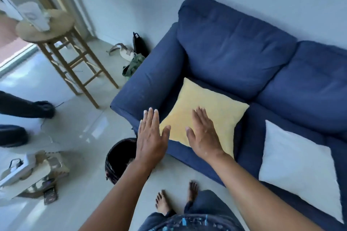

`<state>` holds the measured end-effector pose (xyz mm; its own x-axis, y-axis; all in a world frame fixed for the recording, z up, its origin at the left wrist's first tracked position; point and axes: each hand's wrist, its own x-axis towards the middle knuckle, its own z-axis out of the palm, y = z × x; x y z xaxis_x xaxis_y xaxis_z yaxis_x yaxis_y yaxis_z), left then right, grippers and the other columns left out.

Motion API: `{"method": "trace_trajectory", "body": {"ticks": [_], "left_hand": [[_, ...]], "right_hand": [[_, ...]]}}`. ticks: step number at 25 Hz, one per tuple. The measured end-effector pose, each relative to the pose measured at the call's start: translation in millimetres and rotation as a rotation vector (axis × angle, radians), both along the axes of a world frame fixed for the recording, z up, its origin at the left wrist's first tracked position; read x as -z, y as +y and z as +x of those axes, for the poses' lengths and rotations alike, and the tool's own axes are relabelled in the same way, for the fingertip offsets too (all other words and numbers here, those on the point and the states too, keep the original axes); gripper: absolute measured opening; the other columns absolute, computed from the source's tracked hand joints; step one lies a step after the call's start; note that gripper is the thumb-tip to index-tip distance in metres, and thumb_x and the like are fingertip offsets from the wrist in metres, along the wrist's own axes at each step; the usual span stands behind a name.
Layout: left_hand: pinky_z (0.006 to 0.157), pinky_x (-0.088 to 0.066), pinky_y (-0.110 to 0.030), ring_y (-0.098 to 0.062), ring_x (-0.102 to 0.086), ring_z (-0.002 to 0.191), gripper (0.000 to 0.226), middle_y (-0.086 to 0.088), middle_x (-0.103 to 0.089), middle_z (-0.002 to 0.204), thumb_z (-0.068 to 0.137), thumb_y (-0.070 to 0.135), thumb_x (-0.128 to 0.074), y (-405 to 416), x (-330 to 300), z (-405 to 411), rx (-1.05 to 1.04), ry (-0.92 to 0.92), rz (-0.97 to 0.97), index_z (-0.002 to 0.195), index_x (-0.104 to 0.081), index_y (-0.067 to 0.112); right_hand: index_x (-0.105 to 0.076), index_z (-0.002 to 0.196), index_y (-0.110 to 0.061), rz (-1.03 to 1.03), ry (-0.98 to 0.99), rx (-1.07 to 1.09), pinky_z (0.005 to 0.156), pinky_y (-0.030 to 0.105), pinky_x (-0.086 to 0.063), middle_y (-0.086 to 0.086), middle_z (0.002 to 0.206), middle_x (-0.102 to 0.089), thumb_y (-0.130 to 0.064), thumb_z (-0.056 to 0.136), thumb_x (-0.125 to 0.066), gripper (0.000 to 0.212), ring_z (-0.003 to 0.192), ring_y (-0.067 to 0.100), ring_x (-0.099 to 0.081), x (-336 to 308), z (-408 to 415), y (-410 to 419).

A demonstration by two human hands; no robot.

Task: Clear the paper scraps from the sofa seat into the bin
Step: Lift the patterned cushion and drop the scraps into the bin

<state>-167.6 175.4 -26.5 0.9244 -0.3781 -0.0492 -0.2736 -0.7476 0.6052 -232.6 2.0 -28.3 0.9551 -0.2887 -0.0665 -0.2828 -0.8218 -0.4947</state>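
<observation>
A blue sofa (pixel 234 48) fills the right half of the view. A yellow cushion (pixel 217 107) lies on its left seat, a white cushion (pixel 298 165) on the seat to the right. No paper scraps show on the visible seat fabric. A dark round bin (pixel 117 157) stands on the floor by the sofa's front left corner, partly hidden by my left forearm. My left hand (pixel 152 137) is held flat and open in the air above the bin's far rim. My right hand (pixel 203 133) is flat, palm down, over the yellow cushion's near edge. Both hands hold nothing.
A wooden stool (pixel 47 26) with a white object on top stands at the far left. Bags (pixel 135 56) lie against the wall beside the sofa arm. Another person's dark-clad legs (pixel 24 107) are at the left edge. Papers and a bag (pixel 28 172) clutter the floor at lower left. My bare feet (pixel 174 199) are near the sofa.
</observation>
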Motion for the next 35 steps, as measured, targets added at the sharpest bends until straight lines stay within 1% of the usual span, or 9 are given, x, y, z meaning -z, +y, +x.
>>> {"method": "trace_trajectory", "body": {"ticks": [4,9,12,15,18,21,24,29,35], "left_hand": [[0.124,-0.002,-0.036,-0.016,0.007,0.153,0.071,-0.004,-0.004,0.167,0.103,0.047,-0.038,-82,-31,-32,0.271,-0.105,-0.015,0.159,-0.012,0.011],[0.125,-0.003,-0.037,-0.018,0.007,0.154,0.071,-0.005,-0.004,0.167,0.103,0.049,-0.036,-179,-56,-96,0.517,-0.172,-0.015,0.159,-0.012,0.012],[0.125,-0.006,-0.039,-0.019,0.005,0.154,0.076,-0.005,-0.008,0.167,0.097,0.057,-0.027,-247,-68,-165,0.678,-0.21,-0.035,0.158,-0.015,0.012],[0.125,-0.001,-0.036,-0.016,0.009,0.153,0.076,-0.002,-0.005,0.167,0.097,0.056,-0.03,-306,-77,-233,0.8,-0.229,-0.064,0.158,-0.014,0.013],[0.124,0.003,-0.033,-0.014,0.012,0.152,0.078,0.0,-0.001,0.166,0.097,0.059,-0.025,-366,-87,-309,0.941,-0.28,-0.087,0.158,-0.012,0.012],[0.123,0.005,-0.032,-0.013,0.012,0.152,0.074,0.001,-0.001,0.166,0.101,0.055,-0.031,-418,-88,-374,1.039,-0.264,-0.104,0.158,-0.011,0.012],[0.122,0.004,-0.03,-0.016,0.011,0.153,0.074,-0.001,-0.003,0.167,0.102,0.052,-0.035,-455,-82,-422,1.131,-0.265,-0.109,0.159,-0.011,0.011],[0.124,-0.002,-0.034,-0.018,0.008,0.154,0.073,-0.003,-0.006,0.167,0.102,0.047,-0.043,-525,-65,-479,1.254,-0.218,-0.082,0.158,-0.014,0.011],[0.125,-0.004,-0.039,-0.018,0.007,0.154,0.074,-0.004,-0.005,0.167,0.101,0.045,-0.046,-630,-58,-545,1.386,-0.169,-0.133,0.158,-0.013,0.011]], "right_hand": [[-0.015,0.157,-0.01,-0.058,-0.066,0.272,0.125,0.048,-0.011,0.009,0.167,-0.002,-0.027,0.104,-0.043,0.062,0.155,0.022,0.006,-32,-73,-65],[-0.014,0.158,-0.011,-0.141,-0.126,0.521,0.125,0.049,-0.01,0.009,0.167,0.002,-0.028,0.102,-0.044,0.065,0.154,0.024,0.009,-60,-174,-130],[-0.013,0.158,-0.01,-0.158,-0.129,0.672,0.124,0.05,-0.009,0.011,0.167,0.003,-0.029,0.102,-0.044,0.066,0.154,0.025,0.008,-70,-261,-176],[-0.015,0.157,-0.009,-0.202,-0.144,0.759,0.123,0.052,-0.012,0.013,0.167,0.0,-0.029,0.101,-0.046,0.067,0.155,0.027,0.006,-75,-339,-216],[-0.016,0.156,-0.008,-0.223,-0.134,0.894,0.124,0.051,-0.011,0.012,0.167,-0.001,-0.029,0.1,-0.048,0.068,0.154,0.026,0.007,-79,-421,-258],[-0.018,0.157,-0.007,-0.238,-0.117,1.004,0.124,0.052,-0.011,0.012,0.167,-0.003,-0.032,0.099,-0.046,0.069,0.154,0.026,0.006,-78,-489,-290],[-0.019,0.157,-0.008,-0.216,-0.088,1.08,0.124,0.052,-0.011,0.012,0.167,-0.005,-0.036,0.097,-0.039,0.07,0.154,0.025,0.005,-71,-537,-308],[-0.024,0.155,-0.006,-0.2,-0.074,1.232,0.123,0.051,-0.014,0.014,0.166,-0.012,-0.037,0.095,-0.038,0.069,0.155,0.028,-0.002,-63,-600,-348],[-0.022,0.156,-0.01,-0.223,-0.001,1.331,0.125,0.047,-0.008,0.011,0.167,-0.007,-0.036,0.098,-0.036,0.065,0.155,0.024,0.003,-68,-659,-415]]}}
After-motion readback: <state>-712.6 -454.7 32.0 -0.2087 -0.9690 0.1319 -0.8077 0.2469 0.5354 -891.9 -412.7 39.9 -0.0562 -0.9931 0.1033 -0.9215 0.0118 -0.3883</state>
